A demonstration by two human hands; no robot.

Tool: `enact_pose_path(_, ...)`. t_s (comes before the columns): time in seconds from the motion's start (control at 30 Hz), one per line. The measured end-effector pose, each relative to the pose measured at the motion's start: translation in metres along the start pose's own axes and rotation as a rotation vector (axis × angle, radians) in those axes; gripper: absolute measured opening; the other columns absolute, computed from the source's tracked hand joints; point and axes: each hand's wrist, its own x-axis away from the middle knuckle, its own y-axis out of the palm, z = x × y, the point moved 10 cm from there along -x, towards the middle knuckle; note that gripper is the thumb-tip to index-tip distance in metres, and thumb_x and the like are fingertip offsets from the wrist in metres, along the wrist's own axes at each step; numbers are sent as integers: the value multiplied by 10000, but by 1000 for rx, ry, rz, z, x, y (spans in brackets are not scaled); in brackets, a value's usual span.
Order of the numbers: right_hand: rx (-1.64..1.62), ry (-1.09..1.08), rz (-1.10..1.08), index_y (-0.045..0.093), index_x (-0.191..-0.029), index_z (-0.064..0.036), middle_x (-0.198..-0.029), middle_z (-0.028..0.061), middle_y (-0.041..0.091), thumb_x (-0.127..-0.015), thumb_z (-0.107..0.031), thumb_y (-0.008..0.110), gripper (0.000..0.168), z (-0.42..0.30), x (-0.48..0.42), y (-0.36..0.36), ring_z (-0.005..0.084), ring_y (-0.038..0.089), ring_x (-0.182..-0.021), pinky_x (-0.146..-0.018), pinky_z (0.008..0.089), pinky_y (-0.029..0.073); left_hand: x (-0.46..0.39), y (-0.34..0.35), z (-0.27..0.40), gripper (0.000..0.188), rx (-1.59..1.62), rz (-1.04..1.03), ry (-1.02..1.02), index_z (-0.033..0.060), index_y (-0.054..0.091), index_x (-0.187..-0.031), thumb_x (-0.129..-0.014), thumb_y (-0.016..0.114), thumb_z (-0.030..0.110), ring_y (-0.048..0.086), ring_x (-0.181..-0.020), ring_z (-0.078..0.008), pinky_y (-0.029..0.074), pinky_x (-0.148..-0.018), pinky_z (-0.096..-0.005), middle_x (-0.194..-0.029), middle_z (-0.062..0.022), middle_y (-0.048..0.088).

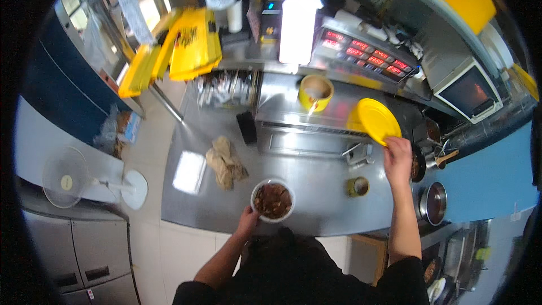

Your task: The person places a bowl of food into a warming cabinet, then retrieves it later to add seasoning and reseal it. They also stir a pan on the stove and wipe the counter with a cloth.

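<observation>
My left hand (247, 222) grips the left rim of a white round bowl (273, 201) filled with brown, chunky food, near the front edge of the steel counter (309, 216). Stretched out to the right, my right hand (398, 152) holds a round yellow lid or plate (379, 121) by its near edge, tilted above the counter. A yellow paper tub (316, 94) stands open at the back, left of the yellow disc. Nearer me is a small yellow cup (358, 187). A crumpled tan cloth or paper (225, 163) lies left of the bowl.
A black object (246, 127) and a white shiny rectangle (189, 172) lie on the counter's left part. Pans and a steel pot (433, 203) stand at the right. Behind are a panel of red digital timers (366, 56) and hanging yellow bags (194, 44). A white fan (66, 182) stands far left.
</observation>
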Motion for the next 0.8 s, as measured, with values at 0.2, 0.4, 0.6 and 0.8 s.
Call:
enact_pose_path(0.2,-1175,955,13,595,-1065,-46,-875,34,635,-983,-162,521,159,-30,122,58,109,584,-694,-643,268,513,12,24,6,417,197,-360,-65,76,553,-1239,-843,609,195,551,-783,-126,448,-655,-272,-935,-21,608)
enact_pose_path(0.4,-1351,1375,-705,595,-1134,-84,-965,18,652,-1001,-214,491,212,-92,270,247,132,614,-804,-635,277,514,-2,8,16,446,349,-93,-4,87,509,-1311,-926,590,297,567,-807,-119,452,-639,-256,-994,-29,614)
enact_pose_path(0.6,-1314,1260,-976,595,-1120,-68,-954,22,655,-1001,-207,487,213,-99,283,299,164,647,-794,-678,311,549,-9,19,33,385,485,20,167,53,500,-1313,-974,543,229,600,-874,-139,487,-720,-266,-1052,-62,626)
enact_pose_path(0.8,-855,951,-1098,631,-1044,-10,-901,96,669,-965,-235,518,264,-87,265,294,187,662,-732,-682,347,566,-34,4,16,335,126,158,370,22,535,-1271,-964,526,155,611,-848,-139,505,-716,-252,-981,-66,640)
